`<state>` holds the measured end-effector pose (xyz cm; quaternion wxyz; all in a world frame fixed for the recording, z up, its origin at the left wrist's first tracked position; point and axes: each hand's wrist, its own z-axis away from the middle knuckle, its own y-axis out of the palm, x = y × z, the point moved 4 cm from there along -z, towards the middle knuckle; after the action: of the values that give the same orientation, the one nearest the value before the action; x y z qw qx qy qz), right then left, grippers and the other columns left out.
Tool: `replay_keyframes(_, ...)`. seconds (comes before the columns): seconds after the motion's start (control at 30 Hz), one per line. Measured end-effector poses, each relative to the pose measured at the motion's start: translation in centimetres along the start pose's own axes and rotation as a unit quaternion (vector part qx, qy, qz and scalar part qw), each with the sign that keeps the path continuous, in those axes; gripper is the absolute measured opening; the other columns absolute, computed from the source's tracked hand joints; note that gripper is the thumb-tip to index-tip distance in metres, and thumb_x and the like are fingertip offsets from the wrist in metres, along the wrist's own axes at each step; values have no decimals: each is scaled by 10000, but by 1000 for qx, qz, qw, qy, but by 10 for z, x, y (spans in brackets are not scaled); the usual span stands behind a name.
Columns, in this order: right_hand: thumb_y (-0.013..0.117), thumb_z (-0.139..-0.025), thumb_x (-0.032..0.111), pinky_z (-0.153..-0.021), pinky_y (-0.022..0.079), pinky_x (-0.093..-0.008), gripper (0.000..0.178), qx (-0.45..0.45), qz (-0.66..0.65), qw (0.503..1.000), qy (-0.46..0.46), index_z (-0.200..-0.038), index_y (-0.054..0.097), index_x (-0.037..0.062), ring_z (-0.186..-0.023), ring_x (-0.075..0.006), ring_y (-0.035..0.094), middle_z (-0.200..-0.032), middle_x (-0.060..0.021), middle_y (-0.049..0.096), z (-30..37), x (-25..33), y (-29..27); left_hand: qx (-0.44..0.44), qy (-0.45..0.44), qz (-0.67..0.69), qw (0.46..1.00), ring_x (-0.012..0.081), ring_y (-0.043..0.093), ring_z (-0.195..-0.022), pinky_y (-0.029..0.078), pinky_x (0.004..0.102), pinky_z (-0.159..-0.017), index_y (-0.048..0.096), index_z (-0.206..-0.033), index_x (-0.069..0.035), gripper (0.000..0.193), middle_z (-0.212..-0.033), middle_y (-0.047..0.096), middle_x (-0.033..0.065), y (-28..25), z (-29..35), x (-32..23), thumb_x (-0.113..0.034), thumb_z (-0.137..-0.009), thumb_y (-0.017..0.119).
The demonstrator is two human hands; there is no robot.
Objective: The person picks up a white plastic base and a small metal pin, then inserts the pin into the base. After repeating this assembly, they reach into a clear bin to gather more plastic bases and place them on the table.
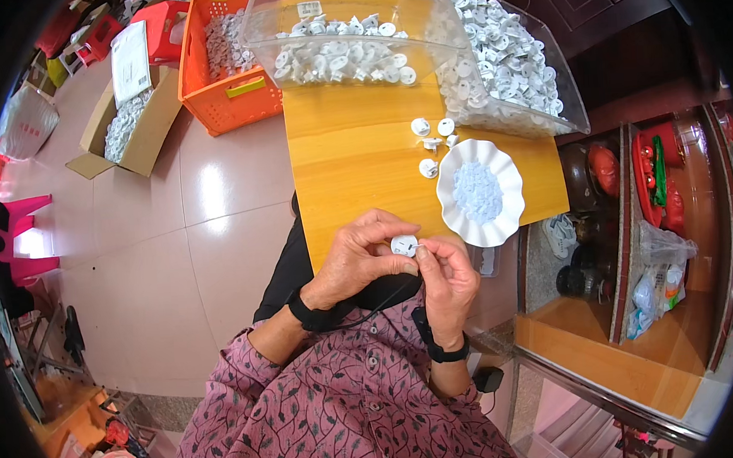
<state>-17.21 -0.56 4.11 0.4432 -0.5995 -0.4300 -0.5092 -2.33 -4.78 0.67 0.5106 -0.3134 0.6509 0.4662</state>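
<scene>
My left hand (355, 254) pinches a small round white plastic piece (403, 244) with dark slots in its face, held between thumb and fingers just off the table's near edge. From the other side my right hand (447, 273) closes its thumb and forefinger at the piece's right edge; whatever is between those fingertips is too small to make out. Beyond the right hand stands a white dish with a wavy rim (507, 190), which holds a heap of tiny pale-blue parts (477, 192). Several loose white round pieces (428, 168) lie on the table left of the dish.
Two clear plastic bins (572, 120) full of white pieces stand at the back of the yellow wooden table (353, 138). On the floor to the left are an orange crate (232, 107) and a cardboard box (151, 145) with more pieces. An open shelf cabinet (624, 240) stands at right.
</scene>
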Motion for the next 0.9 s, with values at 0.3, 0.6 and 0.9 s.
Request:
replay_keyframes(0.3, 673, -872, -23, -665, 483, -242, 73, -23, 75, 995, -58, -944, 660, -18, -785, -120, 589, -951, -74, 623, -1, 1, -3, 27, -82, 95, 992, 150, 635, -1060, 542, 287, -930, 590, -1288, 2, 486, -1173, 648, 92, 2, 4, 9, 42, -826, 735)
replay_keyframes(0.6, 681, -857, -32, -680, 489, -259, 89, -20, 104, 989, -102, -942, 659, -19, -807, -152, 607, -957, -96, 626, -1, 13, 3, 5, -58, 177, 982, 168, 661, -1019, 567, 306, -901, 583, -1165, 11, 368, -1166, 656, 132, 1, 2, 6, 53, -829, 728)
replay_keyframes(0.9, 694, -865, -9, -761, 499, -296, 72, -11, 112, 990, -89, -928, 661, -18, -871, -179, 619, -969, -96, 626, -2, 8, 4, 13, -70, 150, 986, 158, 666, -986, 573, 295, -879, 591, -1169, 37, 369, -1148, 660, 132, 0, 3, 7, 47, -829, 731)
